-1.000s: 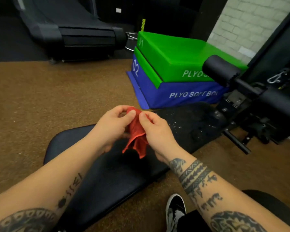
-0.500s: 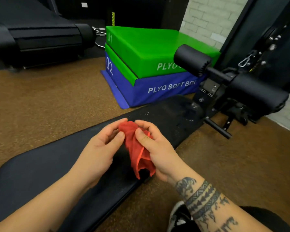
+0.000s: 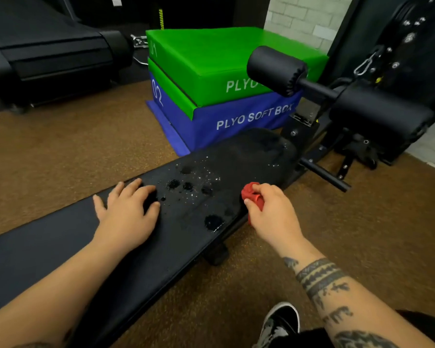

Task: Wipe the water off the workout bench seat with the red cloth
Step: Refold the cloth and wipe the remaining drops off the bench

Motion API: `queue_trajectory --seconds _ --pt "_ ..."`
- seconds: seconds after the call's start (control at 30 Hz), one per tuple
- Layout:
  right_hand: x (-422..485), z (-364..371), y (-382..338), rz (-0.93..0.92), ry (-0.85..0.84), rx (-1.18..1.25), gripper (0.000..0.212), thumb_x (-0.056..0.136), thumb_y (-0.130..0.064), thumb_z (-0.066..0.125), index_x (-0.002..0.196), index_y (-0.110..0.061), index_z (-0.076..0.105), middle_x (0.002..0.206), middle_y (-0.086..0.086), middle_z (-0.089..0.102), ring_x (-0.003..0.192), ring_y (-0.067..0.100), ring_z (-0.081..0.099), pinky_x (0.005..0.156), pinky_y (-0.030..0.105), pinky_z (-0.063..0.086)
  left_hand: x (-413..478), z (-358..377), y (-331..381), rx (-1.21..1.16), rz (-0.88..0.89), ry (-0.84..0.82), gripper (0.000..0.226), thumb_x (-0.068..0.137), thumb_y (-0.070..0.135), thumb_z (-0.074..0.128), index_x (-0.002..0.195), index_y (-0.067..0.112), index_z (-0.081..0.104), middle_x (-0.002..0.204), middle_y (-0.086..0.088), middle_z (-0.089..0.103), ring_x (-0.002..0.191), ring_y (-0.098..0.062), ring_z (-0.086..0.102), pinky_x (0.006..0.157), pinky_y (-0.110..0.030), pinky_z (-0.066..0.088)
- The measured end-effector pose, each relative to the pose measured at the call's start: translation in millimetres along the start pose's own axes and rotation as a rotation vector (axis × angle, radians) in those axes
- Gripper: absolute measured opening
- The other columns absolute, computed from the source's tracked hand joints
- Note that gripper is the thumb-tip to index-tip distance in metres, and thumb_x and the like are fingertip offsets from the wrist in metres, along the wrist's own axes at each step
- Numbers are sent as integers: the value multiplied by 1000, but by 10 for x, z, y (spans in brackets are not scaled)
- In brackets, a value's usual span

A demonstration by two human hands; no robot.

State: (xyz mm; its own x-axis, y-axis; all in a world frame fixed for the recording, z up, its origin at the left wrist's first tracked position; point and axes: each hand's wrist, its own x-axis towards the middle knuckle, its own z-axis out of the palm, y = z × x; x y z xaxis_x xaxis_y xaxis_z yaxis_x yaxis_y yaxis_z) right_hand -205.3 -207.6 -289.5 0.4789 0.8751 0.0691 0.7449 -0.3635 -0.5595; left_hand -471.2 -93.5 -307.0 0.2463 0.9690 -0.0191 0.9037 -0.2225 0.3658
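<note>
Along the near-right edge of the black padded workout bench seat [image 3: 60,247], the table for this job, the right hand [image 3: 274,212] has its grip clamped on a bunched red cloth [image 3: 253,194], with thumb and curled fingers round the wad. The cloth sits at the seat's edge, beside the wet patch rather than on it. The left hand [image 3: 126,212] lies flat on the pad, grip apart and fingers spread, just left of the scattered beads and dark blots of water [image 3: 196,182].

As a tight ball the cloth would likely smear more than it soaks. Opening it to a broader face and pressing it flat should lift more with each pass.

One larger puddle [image 3: 212,221] lies close to the near edge. Drawing it inward, toward the middle of the pad, would keep it from running onto the brown speckled floor [image 3: 60,146].

A wet sheen seems to reach the rounded far end, where the black foam roller pad [image 3: 276,70] and the metal frame rise, so strokes there probably need to be short. The stacked green and blue soft plyo boxes [image 3: 211,121] stand close behind the far edge. The near side is open floor, apart from a black-and-white shoe [image 3: 281,320]. The left hand borders the wet patch and may have to slide back along the dry pad.
</note>
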Motion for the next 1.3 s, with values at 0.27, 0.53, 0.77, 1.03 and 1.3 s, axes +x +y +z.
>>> queue_trajectory --seconds 0.27,0.53,0.77,1.03,1.3 --pt "-191 76 -242 -78 -161 156 26 94 -29 62 118 -24 69 117 -2 67 109 18 62 96 26 44 3 -46 16 -39 -18 1 40 95 42 50 135 39 54 156 9 38 150 -25 19 117 -66 1" --pt "-201 171 -400 -153 -94 -35 32 96 -30 58 126 -23 64 111 4 55 102 31 61 93 37 47 7 -406 -204 -106 -40 92 48 91 25 55 137 37 55 143 0 56 137 -29 43 109 -53 37" --pt "-126 47 -317 -146 -217 168 23 95 -26 61 115 -28 72 111 -7 69 103 9 62 92 16 43 -99 -348 -608 -29 -34 160 33 92 30 59 124 33 65 138 6 60 137 -25 43 109 -55 29" --pt "-264 78 -317 -364 -311 -5 29 93 -22 65 120 -30 70 96 -6 55 93 14 58 87 23 44 -174 -235 -610 -7 -26 205 27 93 29 53 116 33 68 137 6 58 134 -26 41 114 -63 16" --pt "-299 214 -398 -298 -145 -13 31 93 -25 63 124 -27 68 100 -3 56 99 19 61 95 31 48 -170 -213 -640 16 -5 212 27 94 30 51 116 33 67 136 5 59 133 -28 42 113 -65 17"
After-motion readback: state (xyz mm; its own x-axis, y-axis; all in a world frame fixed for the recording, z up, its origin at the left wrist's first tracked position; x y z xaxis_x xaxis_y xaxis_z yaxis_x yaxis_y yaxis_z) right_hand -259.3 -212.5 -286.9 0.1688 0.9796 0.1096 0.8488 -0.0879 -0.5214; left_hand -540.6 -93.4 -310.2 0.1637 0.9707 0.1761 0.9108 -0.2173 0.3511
